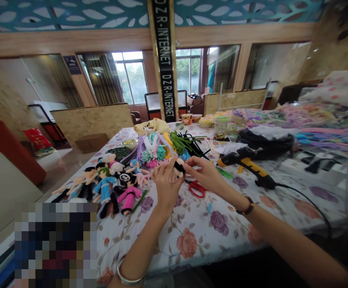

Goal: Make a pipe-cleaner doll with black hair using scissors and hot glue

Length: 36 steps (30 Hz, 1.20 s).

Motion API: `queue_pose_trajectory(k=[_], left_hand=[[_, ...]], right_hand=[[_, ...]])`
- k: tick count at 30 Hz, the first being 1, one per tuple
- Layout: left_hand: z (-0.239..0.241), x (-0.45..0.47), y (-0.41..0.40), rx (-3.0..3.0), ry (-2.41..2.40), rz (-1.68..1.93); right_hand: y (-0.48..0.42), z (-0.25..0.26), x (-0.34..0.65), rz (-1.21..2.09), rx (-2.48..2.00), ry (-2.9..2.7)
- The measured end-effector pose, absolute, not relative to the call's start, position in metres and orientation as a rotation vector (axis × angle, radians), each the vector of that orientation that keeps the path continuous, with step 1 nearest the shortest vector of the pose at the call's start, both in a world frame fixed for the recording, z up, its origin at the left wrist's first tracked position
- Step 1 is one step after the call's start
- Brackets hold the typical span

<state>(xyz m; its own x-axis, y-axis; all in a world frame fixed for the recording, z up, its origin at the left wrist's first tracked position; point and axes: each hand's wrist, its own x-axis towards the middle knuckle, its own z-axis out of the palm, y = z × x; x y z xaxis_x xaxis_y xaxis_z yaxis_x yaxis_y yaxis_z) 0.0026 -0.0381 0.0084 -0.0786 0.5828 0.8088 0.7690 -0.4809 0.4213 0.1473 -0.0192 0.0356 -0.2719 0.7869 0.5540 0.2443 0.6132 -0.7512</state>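
Over the flowered cloth, both hands meet at a small black-and-pale doll part [179, 167], which looks like a head. My left hand [167, 180] grips it between thumb and fingers, partly covering it. From the right, my right hand [205, 174] is closed in a pinch at its edge; the fingertips are partly hidden. Just below the hands lie red-handled scissors [197, 189]. Left of my left hand is a pile of pipe-cleaner dolls, among them one in a pink robe [128, 199] and one in blue with green hair [104, 188].
Behind the hands lie bundles of coloured pipe cleaners, including green ones [181, 142]. A yellow-and-black glue gun [248, 166] rests at right, its cord trailing over the table edge. Farther right are a black bag [265, 143] and white boxes [323, 176]. A yellow cloth bag [152, 126] lies at the back.
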Motion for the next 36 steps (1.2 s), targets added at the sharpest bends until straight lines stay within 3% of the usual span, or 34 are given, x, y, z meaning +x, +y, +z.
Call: queue_pose_trajectory(k=[3,9,12,22,36], left_hand=[[0.007,0.003,-0.036,-1.935,-1.569,-1.715],[0.004,0.001,-0.031,-1.952,-1.514,-1.857],[0.003,0.000,-0.030,-1.970,-1.506,-1.857],[0.003,0.001,-0.030,-2.055,-1.422,-1.750],[0.009,0.003,-0.035,-2.303,-1.234,-1.838]], right_hand=[[-0.011,0.037,0.155,0.722,-0.884,-1.812],[0.002,0.031,0.179,0.204,-1.393,-2.362],[0.003,0.023,0.181,0.162,-1.521,-2.531],[-0.010,0.040,0.161,0.439,-0.794,-2.052],[-0.014,0.047,0.168,0.381,-0.668,-2.038]])
